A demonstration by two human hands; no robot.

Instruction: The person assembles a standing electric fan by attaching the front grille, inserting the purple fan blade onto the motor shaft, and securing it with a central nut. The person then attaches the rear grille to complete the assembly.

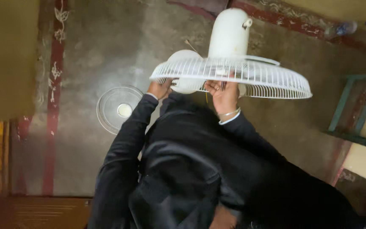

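The fan (pixel 229 55), at upper centre, is gripped at its wire guard (pixel 250 78) by the left hand (pixel 159 89) and right hand (pixel 223 95), fingers closed. It could tip, being top-heavy, onto the loose grille (pixel 118 108) at left.

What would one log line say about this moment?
left hand: on fan guard | right hand: at blade hub | front grille: on floor

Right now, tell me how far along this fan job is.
Done: the front grille is off and lies flat on the floor. In hand: the left hand and right hand hold the fan head at its rear grille, fingers reaching in at the hub. Left: the rear grille is still on the motor housing, and the front grille still lies apart.
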